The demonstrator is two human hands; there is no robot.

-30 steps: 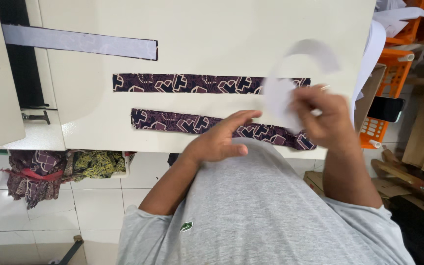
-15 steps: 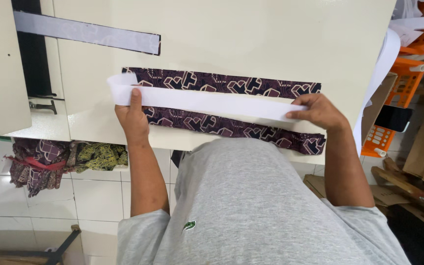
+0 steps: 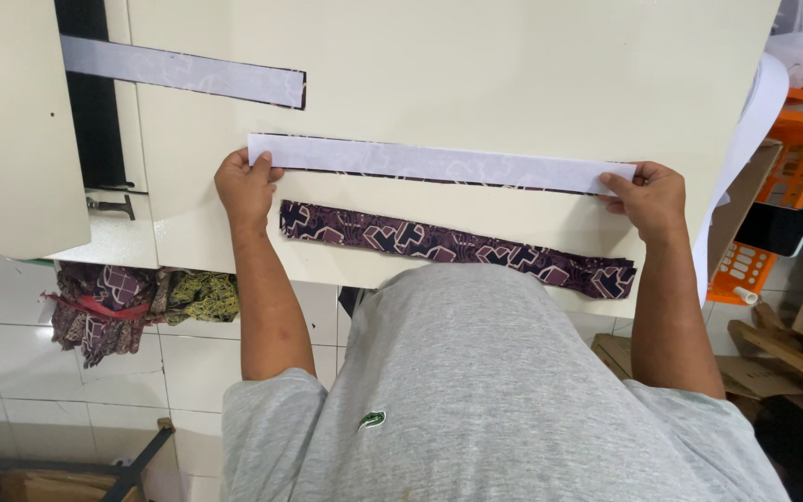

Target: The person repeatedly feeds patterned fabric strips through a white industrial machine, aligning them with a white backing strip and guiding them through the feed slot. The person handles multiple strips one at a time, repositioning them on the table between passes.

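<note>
A long white strip (image 3: 439, 165) lies flat on a dark patterned fabric strip, covering all but a thin dark edge. My left hand (image 3: 245, 189) presses the white strip's left end. At the strip's right end, my right hand (image 3: 648, 196) pinches it against the cream table (image 3: 513, 65). A second purple patterned fabric strip (image 3: 457, 245) lies bare just below, nearer my body.
Another white strip (image 3: 183, 71) lies at the table's upper left, over a dark gap. Bunched patterned cloth (image 3: 141, 302) hangs under the table on the left. Orange plastic crates (image 3: 783, 186) and a curling white strip (image 3: 745, 139) stand at the right. Cardboard (image 3: 792, 353) lies on the floor.
My hands carried the white strip up from the lower patterned strip onto the upper one and spread it out flat. A second earlier it was still curled in my right hand.
</note>
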